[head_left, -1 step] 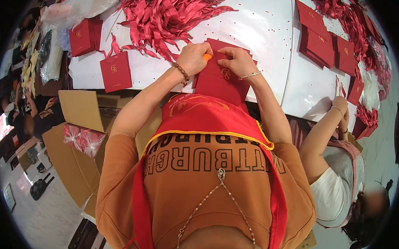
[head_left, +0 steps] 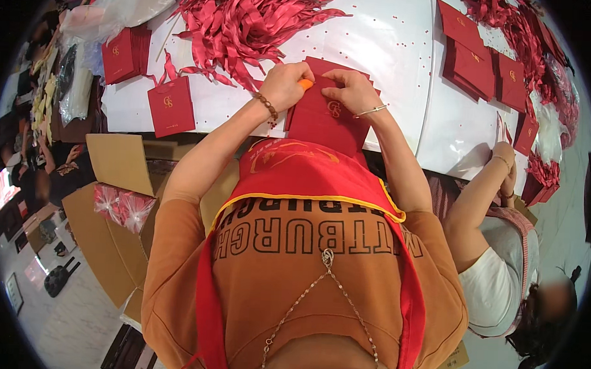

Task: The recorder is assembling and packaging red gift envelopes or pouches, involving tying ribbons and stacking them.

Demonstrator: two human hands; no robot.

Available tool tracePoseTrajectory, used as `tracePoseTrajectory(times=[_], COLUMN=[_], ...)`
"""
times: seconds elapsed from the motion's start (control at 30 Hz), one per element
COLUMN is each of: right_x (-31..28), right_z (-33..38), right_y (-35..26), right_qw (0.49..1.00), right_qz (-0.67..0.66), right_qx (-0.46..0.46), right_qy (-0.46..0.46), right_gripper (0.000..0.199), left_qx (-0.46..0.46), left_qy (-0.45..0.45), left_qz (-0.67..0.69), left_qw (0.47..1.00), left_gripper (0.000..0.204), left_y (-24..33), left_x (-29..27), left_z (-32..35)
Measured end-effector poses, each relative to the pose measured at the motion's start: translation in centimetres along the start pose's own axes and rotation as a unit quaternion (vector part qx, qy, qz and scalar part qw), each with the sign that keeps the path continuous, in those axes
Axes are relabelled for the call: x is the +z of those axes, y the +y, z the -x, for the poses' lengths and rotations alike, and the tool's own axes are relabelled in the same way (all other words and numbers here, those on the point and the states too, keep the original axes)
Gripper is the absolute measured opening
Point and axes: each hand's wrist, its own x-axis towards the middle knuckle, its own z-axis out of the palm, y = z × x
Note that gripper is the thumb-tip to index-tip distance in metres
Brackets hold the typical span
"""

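A pile of flat red paper bags (head_left: 330, 124) with a gold emblem lies at the table's near edge, against my apron. My left hand (head_left: 283, 86) is closed at the pile's upper left, with a small orange piece (head_left: 305, 84) showing at its fingertips; what tool it belongs to is hidden. On the right side of the top bag, my right hand (head_left: 354, 94) is curled, its thumb and forefinger at the bag's upper part. Its other fingers are partly hidden. A heap of loose red ribbons (head_left: 242, 30) lies beyond my hands.
Left of me, one bag with a ribbon handle (head_left: 171, 106) and a stack of bags (head_left: 125, 55) rest on the white table (head_left: 385, 31). An open cardboard box (head_left: 105, 243) stands below. At right, a co-worker's arm (head_left: 470, 220) reaches toward more bags (head_left: 465, 67).
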Motion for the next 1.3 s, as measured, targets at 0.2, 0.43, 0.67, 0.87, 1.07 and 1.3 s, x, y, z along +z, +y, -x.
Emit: tracePoseTrajectory(times=[0.2, 0.43, 0.67, 0.87, 1.07, 1.3], right_x=[-0.2, 0.4, 0.5, 0.4, 0.6, 0.4], right_z=[0.1, 0.3, 0.0, 0.1, 0.8, 1.0], right_y=[-0.7, -0.4, 0.8, 0.1, -0.6, -1.4], right_qw=[1.0, 0.999, 0.997, 0.998, 0.998, 0.999], right_qz=[-0.002, 0.017, -0.06, -0.062, 0.006, 0.031], right_qx=[-0.012, -0.039, -0.043, -0.009, -0.036, -0.025], right_qy=[-0.006, 0.02, 0.002, -0.019, 0.045, 0.035], right_gripper=[0.034, 0.032, 0.026, 0.024, 0.029, 0.027], left_qx=[-0.057, -0.014, 0.052, 0.035, 0.069, -0.015], left_qy=[0.007, -0.016, 0.004, 0.004, -0.015, -0.047], left_qz=[0.127, 0.021, -0.041, -0.02, -0.146, 0.095], left_qw=[0.99, 1.0, 0.998, 0.999, 0.987, 0.994], left_gripper=[0.012, 0.011, 0.008, 0.007, 0.008, 0.007], left_y=[0.7, 0.9, 0.8, 0.9, 2.0, 0.2], left_x=[0.4, 0.2, 0.7, 0.5, 0.9, 0.4], left_z=[0.4, -0.2, 0.0, 0.1, -0.2, -0.7])
